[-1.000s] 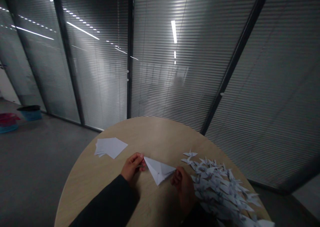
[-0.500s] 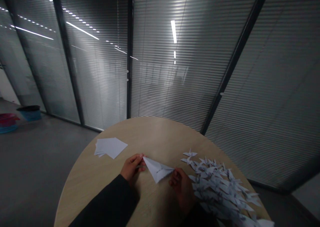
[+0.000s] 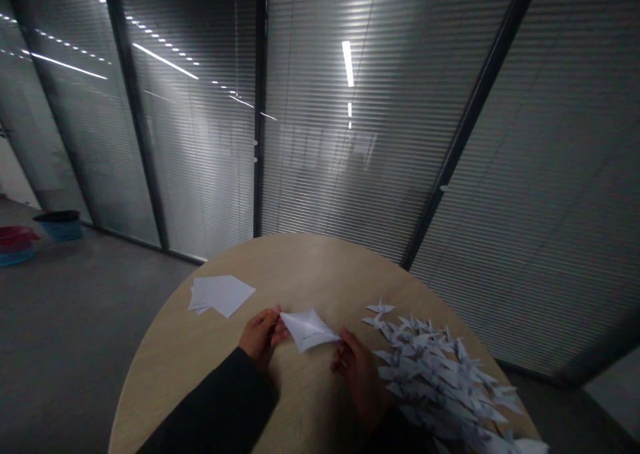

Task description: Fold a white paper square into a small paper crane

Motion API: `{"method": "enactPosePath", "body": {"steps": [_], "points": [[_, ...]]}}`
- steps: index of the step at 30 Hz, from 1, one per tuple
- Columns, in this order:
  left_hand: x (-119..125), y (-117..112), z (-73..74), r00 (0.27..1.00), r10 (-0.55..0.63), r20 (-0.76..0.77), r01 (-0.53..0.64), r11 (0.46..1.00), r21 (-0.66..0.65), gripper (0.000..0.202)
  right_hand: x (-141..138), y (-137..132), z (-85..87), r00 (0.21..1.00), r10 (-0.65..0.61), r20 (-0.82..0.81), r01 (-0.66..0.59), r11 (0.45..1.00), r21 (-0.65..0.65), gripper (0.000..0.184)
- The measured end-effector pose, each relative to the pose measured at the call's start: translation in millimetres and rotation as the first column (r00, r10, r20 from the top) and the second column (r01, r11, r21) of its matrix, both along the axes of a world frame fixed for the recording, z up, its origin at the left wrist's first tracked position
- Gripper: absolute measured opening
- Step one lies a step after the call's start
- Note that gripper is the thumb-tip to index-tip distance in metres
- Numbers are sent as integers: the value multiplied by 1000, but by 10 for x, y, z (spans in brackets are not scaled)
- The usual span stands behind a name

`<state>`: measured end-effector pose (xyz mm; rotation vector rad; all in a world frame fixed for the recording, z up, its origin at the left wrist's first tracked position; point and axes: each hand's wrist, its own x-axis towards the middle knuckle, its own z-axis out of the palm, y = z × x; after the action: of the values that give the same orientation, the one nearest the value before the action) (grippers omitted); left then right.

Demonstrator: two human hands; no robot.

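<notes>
A creased white sheet of paper (image 3: 309, 331) is stretched between my two hands, just over the wooden table. My left hand (image 3: 263, 334) pinches its left corner between thumb and finger. At the opposite corner my right hand (image 3: 355, 364) grips the paper, its fingers curled. The sheet looks like a diamond, with a raised fold across it and a small dark mark near its lower edge. Right beside my right hand lies a heap of folded paper cranes (image 3: 435, 367), many overlapping.
Loose white paper squares (image 3: 223, 294) lie in a stack on the left of the round wooden table (image 3: 300, 261). Glass partitions with blinds (image 3: 345, 174) stand behind the table. Two bins, one blue (image 3: 60, 227) and one with a red liner (image 3: 17, 241), are on the floor at left.
The paper has opened from a folded triangle into a wider diamond, its top corner now showing. My right hand has shifted slightly up and left; my left hand has barely moved.
</notes>
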<state>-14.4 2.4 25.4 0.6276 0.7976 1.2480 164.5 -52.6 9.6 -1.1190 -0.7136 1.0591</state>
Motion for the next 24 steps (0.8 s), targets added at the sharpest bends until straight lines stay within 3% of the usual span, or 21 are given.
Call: {"method": "enactPosePath", "body": {"steps": [4, 8, 15, 24], "points": [[-7, 14, -24, 1000, 11, 18, -10, 1000, -5, 27, -9, -1, -39, 999, 42, -31, -44, 998, -52, 43], [-2, 11, -17, 1000, 19, 6, -18, 999, -38, 25, -28, 10, -33, 993, 111, 45, -109, 993, -54, 53], [11, 10, -27, 999, -30, -31, 28, 998, -51, 25, -30, -48, -4, 965, 190, 183, -191, 982, -13, 36], [11, 15, -60, 997, -30, -73, 28, 999, -32, 22, -26, -77, -6, 994, 109, -8, -109, 994, -28, 33]]}}
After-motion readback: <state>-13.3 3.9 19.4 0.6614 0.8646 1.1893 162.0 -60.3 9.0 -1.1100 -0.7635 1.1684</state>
